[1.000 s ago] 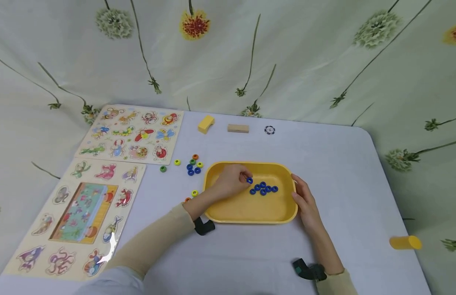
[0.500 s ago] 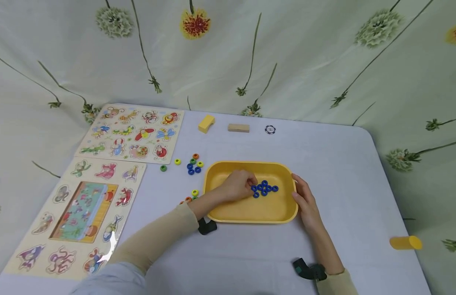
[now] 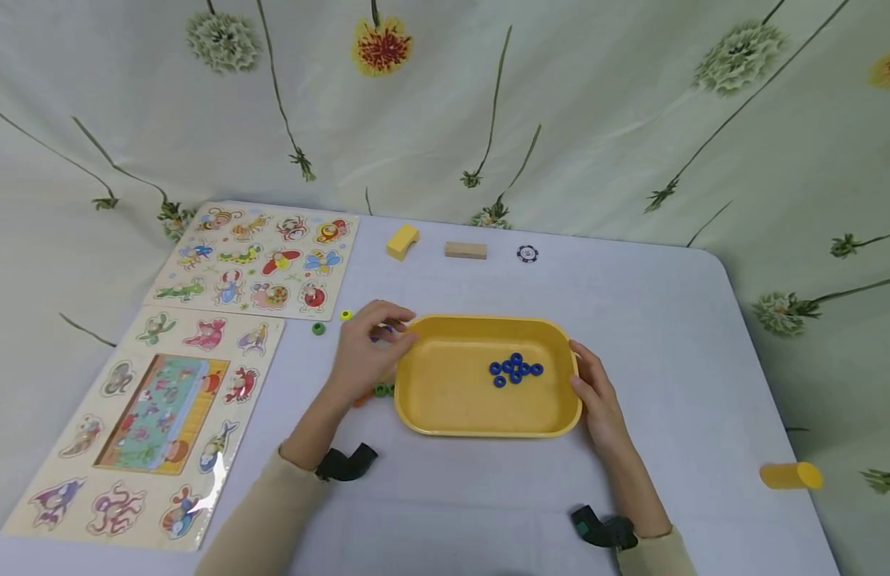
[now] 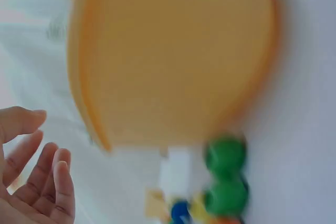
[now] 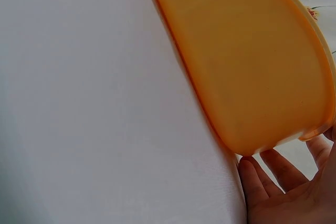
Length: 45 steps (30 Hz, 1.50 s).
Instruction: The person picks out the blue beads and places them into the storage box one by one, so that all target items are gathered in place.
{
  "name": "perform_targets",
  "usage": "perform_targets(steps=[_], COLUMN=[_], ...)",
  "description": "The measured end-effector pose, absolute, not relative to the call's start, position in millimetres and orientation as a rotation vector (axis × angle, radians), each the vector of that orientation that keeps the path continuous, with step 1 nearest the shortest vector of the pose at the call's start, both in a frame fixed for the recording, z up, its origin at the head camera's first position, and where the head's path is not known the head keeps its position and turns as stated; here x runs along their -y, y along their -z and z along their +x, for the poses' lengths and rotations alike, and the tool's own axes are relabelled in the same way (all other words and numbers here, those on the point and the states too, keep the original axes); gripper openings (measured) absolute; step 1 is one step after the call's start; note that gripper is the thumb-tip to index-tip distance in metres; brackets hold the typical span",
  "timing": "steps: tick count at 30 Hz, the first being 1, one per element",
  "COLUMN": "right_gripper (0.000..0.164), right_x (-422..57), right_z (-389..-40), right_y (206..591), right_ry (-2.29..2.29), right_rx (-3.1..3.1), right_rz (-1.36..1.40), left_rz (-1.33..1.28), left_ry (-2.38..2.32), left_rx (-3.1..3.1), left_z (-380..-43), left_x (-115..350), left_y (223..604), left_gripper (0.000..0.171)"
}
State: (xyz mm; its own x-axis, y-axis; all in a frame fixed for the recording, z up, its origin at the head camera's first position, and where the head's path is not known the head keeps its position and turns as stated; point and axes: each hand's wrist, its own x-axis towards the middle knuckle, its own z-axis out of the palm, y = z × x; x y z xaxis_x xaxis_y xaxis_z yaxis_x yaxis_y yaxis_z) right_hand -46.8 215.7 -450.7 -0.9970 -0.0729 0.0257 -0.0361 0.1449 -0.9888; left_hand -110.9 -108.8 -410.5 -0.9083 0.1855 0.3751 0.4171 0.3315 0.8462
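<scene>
Ten o'clock from the yellow tray (image 3: 452, 410), a green bead (image 3: 318, 329) and a yellow bead (image 3: 346, 315) lie outside; a blue bead (image 4: 180, 210) there seems left to do. At nine, the left hand (image 3: 363, 352) is loosely spread, apparently bare. Seven blue ring beads (image 3: 516, 377) are already inside, toward three, where the right hand (image 3: 599, 392) rests its fingers against the end.

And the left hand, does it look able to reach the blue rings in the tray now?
Probably yes: the left hand looks empty and is at the end of the tray, whose top is open; nothing seems to block the way to the blue rings.
</scene>
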Motion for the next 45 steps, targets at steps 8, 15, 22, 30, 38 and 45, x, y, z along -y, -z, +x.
perform_targets(steps=[8, 15, 22, 30, 38, 45], right_gripper=[0.043, 0.043, 0.044, 0.044, 0.043, 0.043], right_x=[-216, -216, -218, -219, -225, -224], right_z=[-43, -41, -40, -39, -47, -51], right_y=[449, 450, 449, 451, 466, 470], right_ry=[2.033, 2.05, 2.038, 2.04, 2.063, 2.065], right_rx=[-2.341, -2.329, -2.347, -2.348, -2.336, -2.315], right_rz=[-0.104, -0.105, -0.115, -0.117, -0.095, -0.115], left_rz=[-0.176, -0.078, -0.059, -0.14, -0.115, -0.108], left_ry=[1.548, 1.511, 1.434, 1.296, 1.224, 1.317], left_rx=[2.38, 2.461, 2.528, 2.583, 2.635, 2.547], left_z=[-119, -119, -119, -122, -125, -122], left_x=[159, 167, 165, 163, 160, 159], left_y=[461, 481, 486, 490, 487, 473], left_gripper=[0.033, 0.035, 0.033, 0.026, 0.021, 0.022])
